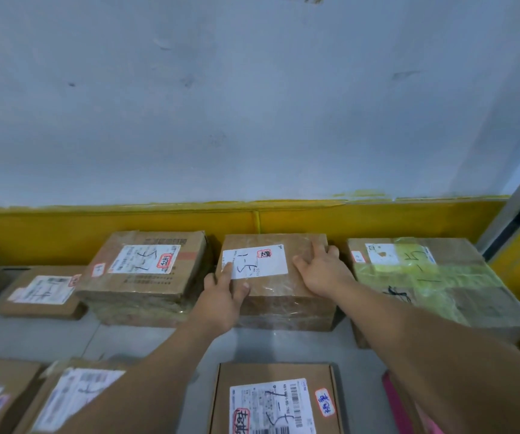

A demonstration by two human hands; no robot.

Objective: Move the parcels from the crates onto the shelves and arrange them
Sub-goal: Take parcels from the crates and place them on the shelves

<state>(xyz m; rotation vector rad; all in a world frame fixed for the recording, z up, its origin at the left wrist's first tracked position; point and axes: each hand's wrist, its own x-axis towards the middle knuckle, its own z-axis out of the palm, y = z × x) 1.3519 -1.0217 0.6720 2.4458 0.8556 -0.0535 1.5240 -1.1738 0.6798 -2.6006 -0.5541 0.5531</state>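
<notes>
A brown taped parcel [275, 296] with a white label marked "1-5" sits on the grey shelf [146, 339] against the yellow back strip. My left hand [224, 296] rests on its front left corner, with the index finger and thumb lying on top by the label. My right hand [321, 270] lies flat on the top right part, its fingers spread toward the far right edge. Neither hand visibly wraps around the parcel.
A larger brown box [146, 264] stands close on the left and a box with yellow-green tape [424, 277] close on the right. A flat parcel [42, 292] lies further left. Several labelled parcels [271, 399] fill the front row below my arms. A metal upright [515, 208] stands at the right.
</notes>
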